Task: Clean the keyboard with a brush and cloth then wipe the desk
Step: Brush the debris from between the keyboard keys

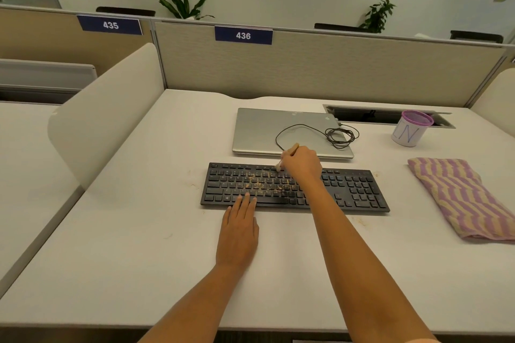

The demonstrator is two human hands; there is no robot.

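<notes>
Flat on the counter [139, 231], the left hand [238, 234] lies with fingers outstretched, tips on the black keyboard's [292, 189] near edge — the right hand [302, 163] is closed around a brush [289, 151] over crumb-strewn keys. Striped cloth [459, 198] lies right of it.

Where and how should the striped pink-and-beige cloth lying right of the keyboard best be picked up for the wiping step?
The folded pink-and-beige striped cloth lies flat and unobstructed on the white desk, running from far-left to near-right. Probably best to come from above and pinch its thick folded near end, which sits closest to the person. The right hand is nearer but currently holds the wooden brush.
</notes>
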